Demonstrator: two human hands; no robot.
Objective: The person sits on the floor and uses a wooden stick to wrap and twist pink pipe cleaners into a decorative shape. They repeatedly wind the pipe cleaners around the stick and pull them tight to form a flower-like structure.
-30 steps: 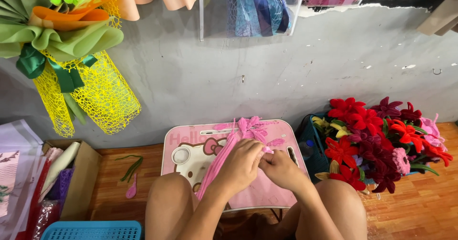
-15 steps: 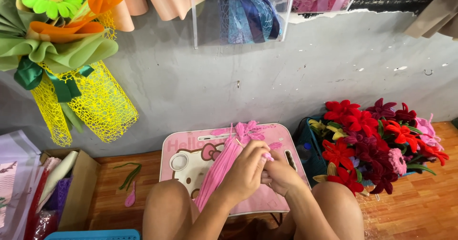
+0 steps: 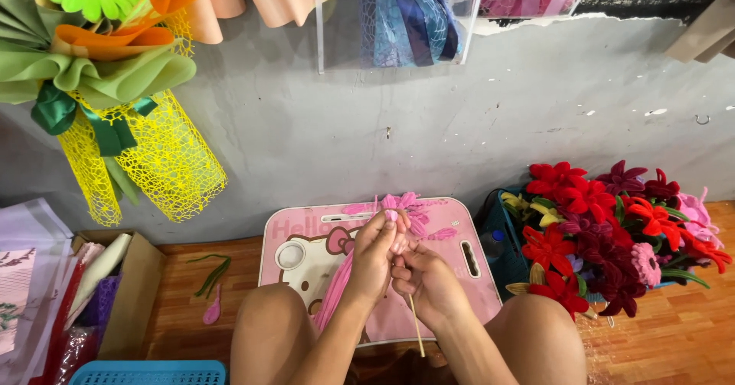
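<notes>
Pink flower (image 3: 401, 203) pinched at its base by left hand (image 3: 377, 256); thin wooden stick (image 3: 415, 325) gripped below by right hand (image 3: 429, 282), axis running toward the knees, above the pink desk (image 3: 459, 224).

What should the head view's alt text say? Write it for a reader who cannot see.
Seen from above, a seated person's left hand and right hand pinch a pink flower on a thin stick over a pink lap table. A basket of red and pink flowers stands to the right, and a yellow-netted bouquet hangs on the grey wall.
</notes>
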